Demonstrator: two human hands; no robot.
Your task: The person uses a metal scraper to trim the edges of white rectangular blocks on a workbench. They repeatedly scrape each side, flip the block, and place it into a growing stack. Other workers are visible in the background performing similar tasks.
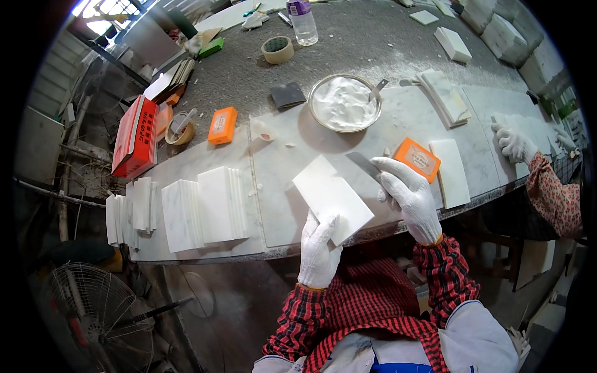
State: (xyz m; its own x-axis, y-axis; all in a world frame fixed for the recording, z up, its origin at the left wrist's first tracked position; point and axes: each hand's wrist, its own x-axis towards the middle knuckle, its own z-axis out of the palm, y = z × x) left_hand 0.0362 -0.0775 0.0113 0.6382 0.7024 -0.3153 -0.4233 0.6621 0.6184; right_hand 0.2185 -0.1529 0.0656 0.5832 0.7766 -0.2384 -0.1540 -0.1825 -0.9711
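Note:
My left hand [318, 252], in a white knit glove, grips a white marble tile [336, 196] by its near edge and tilts it above the worktop. In my gloved right hand [413, 202] is a putty knife, its dark flat blade [362, 166] pointing left toward the tile. The handle is hidden by my fingers. Beyond the tile, a metal bowl [342, 130] holds white paste [344, 102], with a small metal spatula [378, 89] leaning on its rim. Just beside my right hand lies an orange box [418, 160], and a white tile [450, 174] rests right of it.
Stacked white tiles [221, 205] stand along the front left edge. Behind them are a red box [135, 137], another orange box [222, 125], a tape roll [277, 50] and a bottle [303, 23]. At right, a co-worker's gloved hand [515, 143] touches the worktop. A fan [99, 317] stands lower left.

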